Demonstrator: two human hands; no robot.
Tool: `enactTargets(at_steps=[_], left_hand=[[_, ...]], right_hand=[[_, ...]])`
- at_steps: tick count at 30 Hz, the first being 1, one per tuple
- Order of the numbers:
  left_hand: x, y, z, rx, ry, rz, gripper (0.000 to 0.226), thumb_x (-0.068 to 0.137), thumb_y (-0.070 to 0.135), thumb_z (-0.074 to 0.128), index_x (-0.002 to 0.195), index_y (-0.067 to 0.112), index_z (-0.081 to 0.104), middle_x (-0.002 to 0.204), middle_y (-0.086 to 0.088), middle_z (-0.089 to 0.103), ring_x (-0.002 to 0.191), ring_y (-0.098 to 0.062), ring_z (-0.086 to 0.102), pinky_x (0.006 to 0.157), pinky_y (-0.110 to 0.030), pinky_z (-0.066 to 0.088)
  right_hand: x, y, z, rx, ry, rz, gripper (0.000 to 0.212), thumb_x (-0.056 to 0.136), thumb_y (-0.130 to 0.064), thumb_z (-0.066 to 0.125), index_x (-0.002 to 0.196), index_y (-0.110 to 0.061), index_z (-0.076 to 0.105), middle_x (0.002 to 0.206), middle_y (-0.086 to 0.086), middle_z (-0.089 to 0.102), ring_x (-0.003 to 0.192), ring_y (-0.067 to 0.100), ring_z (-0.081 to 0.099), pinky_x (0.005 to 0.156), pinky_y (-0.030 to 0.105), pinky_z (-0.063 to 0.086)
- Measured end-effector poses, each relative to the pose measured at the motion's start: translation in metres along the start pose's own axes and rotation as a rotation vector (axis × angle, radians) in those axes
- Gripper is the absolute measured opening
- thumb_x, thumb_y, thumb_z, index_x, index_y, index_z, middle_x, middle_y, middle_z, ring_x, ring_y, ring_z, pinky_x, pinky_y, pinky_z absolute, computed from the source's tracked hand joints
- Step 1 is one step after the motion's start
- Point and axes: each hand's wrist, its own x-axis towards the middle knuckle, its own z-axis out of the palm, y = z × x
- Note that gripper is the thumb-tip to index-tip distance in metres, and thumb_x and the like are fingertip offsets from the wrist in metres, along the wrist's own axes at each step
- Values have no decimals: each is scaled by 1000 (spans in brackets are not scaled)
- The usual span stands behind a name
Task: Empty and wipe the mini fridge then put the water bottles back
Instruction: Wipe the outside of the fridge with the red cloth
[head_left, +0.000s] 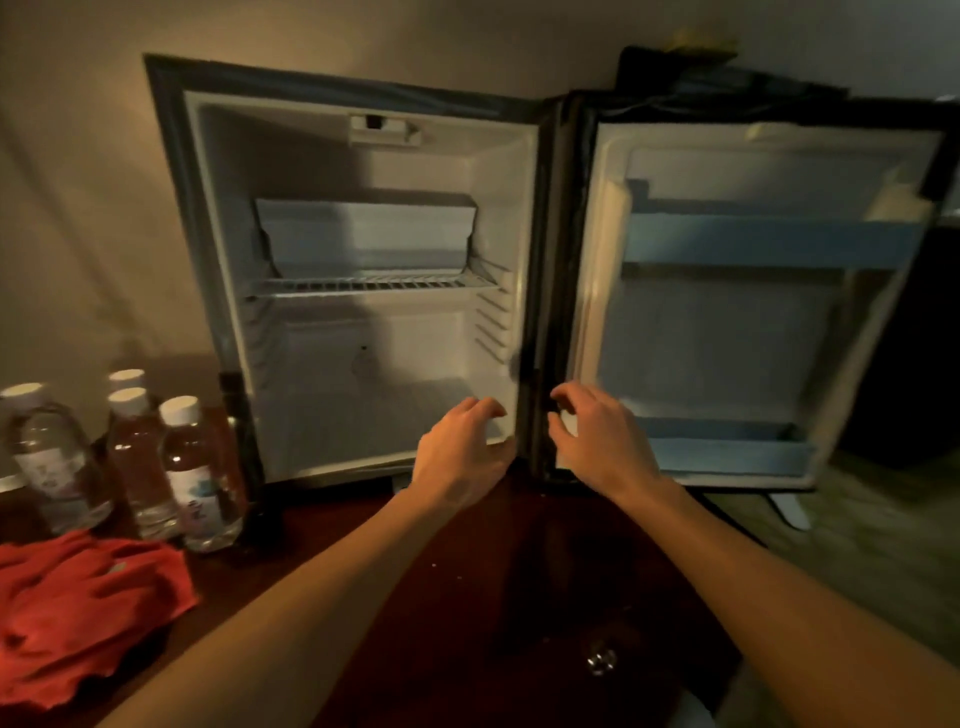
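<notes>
The mini fridge (218, 291) stands open on a dark red surface, its white inside holding only a wire shelf (374, 286) and a small box compartment above it. Its door (753, 312) is swung wide to the right, with blue door shelves that hold nothing. Several water bottles (192, 467) with white caps stand to the left of the fridge. A red cloth (78, 613) lies crumpled in front of them. My left hand (462, 447) hovers at the fridge's lower right corner, fingers loosely curled, holding nothing. My right hand (597, 436) is at the door's hinge side, also holding nothing.
The dark red tabletop (467, 597) stretches in front of the fridge, with small specks on it. A small shiny object (601, 660) lies near the front. A pale wall runs behind, and greenish floor shows at the right past the door.
</notes>
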Motion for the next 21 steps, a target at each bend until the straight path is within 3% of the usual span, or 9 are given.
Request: enactTargets(at_steps=[4, 11, 16, 21], left_hand=[[2, 63, 37, -53, -15, 175, 26, 87, 36, 63, 112, 28, 60, 111, 7, 61, 105, -17, 59, 81, -34, 48], [5, 159, 96, -74, -30, 353, 30, 91, 37, 59, 118, 22, 61, 117, 5, 62, 109, -17, 57, 87, -35, 49], [13, 210, 135, -78, -82, 379, 35, 92, 37, 58, 123, 21, 61, 123, 4, 62, 115, -17, 54, 93, -34, 46], [20, 251, 169, -74, -193, 302, 48, 93, 43, 56, 134, 18, 56, 132, -1, 60, 126, -20, 49, 102, -36, 43]], right_hand=[[-29, 22, -36, -92, 188, -122, 11, 85, -12, 67, 96, -12, 64, 86, 3, 65, 81, 20, 59, 68, 28, 46], [-71, 122, -99, -167, 259, 113, 11, 89, -19, 62, 99, -15, 61, 89, 2, 63, 85, 21, 61, 66, 34, 51], [-90, 188, -132, -130, 289, 262, 9, 91, -21, 61, 99, -17, 58, 89, -7, 53, 84, 12, 54, 70, 25, 41], [-88, 245, -152, -25, 372, 371, 17, 93, -24, 60, 105, -14, 54, 96, -2, 54, 88, 16, 55, 75, 26, 41]])
